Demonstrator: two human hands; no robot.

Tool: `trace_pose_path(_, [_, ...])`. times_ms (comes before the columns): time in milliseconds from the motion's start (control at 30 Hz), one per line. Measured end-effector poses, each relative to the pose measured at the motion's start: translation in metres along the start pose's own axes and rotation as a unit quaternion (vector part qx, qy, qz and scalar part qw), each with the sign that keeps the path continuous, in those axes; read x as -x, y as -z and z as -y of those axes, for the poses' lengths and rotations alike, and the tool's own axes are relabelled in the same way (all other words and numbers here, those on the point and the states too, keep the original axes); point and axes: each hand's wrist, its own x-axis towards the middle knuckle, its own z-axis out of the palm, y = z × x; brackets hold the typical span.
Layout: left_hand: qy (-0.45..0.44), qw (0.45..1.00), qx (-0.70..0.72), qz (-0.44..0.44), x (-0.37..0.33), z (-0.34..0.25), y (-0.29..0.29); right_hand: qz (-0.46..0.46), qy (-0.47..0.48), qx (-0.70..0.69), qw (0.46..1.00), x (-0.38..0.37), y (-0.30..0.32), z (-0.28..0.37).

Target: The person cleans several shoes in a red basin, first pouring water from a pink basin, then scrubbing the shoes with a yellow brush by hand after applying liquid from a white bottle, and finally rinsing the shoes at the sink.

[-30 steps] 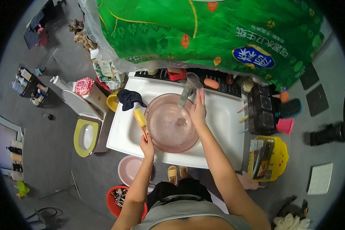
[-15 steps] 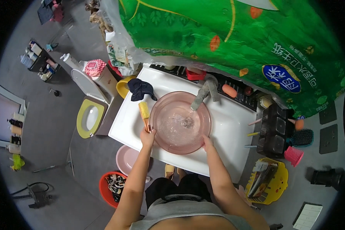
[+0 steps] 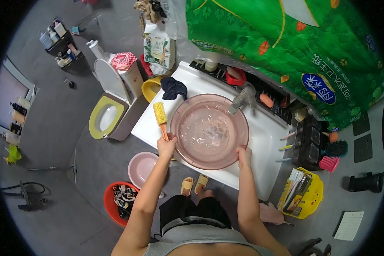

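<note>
A translucent pink-brown basin with water in it is over the white sink, under the tip of the metal faucet. My left hand is closed round the wooden handle of a scrubbing brush with yellow bristles, pressed against the basin's left rim. My right hand grips the right rim, its thumb on top. Fingers beneath the rim are hidden. The water's surface is rippled. A dark cloth lies on the sink's far left corner, beside the basin.
Behind the sink hangs or stands a large green package. A black holder with brushes is at the right, above a yellow basket. On the floor are a pink basin and a red tub. A toilet stands left.
The basin looks larger and has shifted toward me, away from the faucet, with both hands on it. The brush has come along in my left hand. My view has shifted too.
</note>
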Motion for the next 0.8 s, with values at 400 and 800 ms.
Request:
trace_pose_path(400, [-0.022,0.987,0.019,-0.158,0.140,0.022,0.114,0.132,-0.007,0.044,0.990,0.100,0.004,-0.033])
trace_pose_path(800, [0.074,0.922,0.129,-0.358,0.310,0.169,0.247,0.386,-0.027,0.174,0.906,0.224,-0.049,-0.130])
